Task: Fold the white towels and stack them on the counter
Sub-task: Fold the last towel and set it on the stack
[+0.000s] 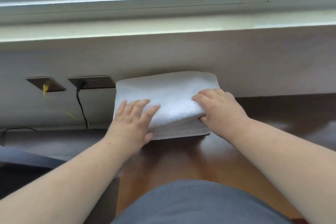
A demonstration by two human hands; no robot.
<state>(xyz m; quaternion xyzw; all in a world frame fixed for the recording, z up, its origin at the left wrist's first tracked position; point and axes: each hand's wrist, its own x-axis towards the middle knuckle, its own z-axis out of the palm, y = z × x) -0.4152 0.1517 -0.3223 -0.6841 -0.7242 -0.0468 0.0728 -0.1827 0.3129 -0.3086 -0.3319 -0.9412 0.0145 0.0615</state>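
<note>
The right hand [219,110] has its fingers [200,99] curled over the folded white towel [171,94], thumb beneath its right edge, gripping it. The left hand [134,122] lies flat, fingers straight, on the towel's left part. The towel rests on the brown tabletop [181,160] against the wall [163,56].

White towel [169,96], dark brown wooden counter [272,114], grey socket plates [91,82] — black cable [81,103], yellow tag [44,90]

The wall [181,56] rises straight behind the folded towel [169,96] at 12 o'clock, blocking that side. At 9 o'clock a black cable [81,107] hangs from a socket [92,82]. Bare worktop [272,112] lies open at 3 and 6 o'clock.
</note>
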